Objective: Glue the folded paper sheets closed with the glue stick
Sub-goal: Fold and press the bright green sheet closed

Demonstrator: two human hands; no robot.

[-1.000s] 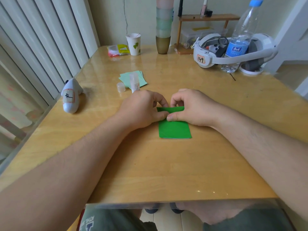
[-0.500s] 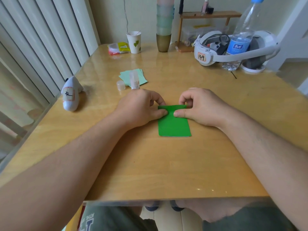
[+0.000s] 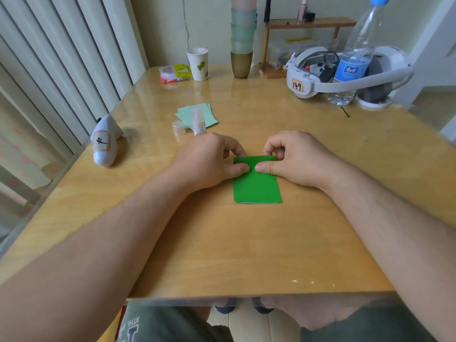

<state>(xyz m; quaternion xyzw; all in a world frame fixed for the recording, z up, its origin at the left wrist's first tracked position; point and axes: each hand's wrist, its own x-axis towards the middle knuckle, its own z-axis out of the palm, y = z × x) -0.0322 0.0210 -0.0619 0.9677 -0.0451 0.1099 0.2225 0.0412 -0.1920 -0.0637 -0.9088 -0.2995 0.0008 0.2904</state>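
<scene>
green folded paper (image 3: 256, 186) lies pinched by both hands (image 3: 209, 161) (image 3: 296, 159), glue stick (image 3: 198, 119) and cap (image 3: 178, 127) just behind the left.

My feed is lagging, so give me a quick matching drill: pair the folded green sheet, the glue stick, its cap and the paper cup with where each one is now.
Things:
1. folded green sheet
2. glue stick
3. glue cap
4. paper cup

Places:
A. far end of the table, next to a snack packet
B. under both thumbs, near the middle of the table
C. standing uncapped by the pale green papers
D. alone on the table, just left of the stick

Pairs: 1-B, 2-C, 3-D, 4-A
</scene>
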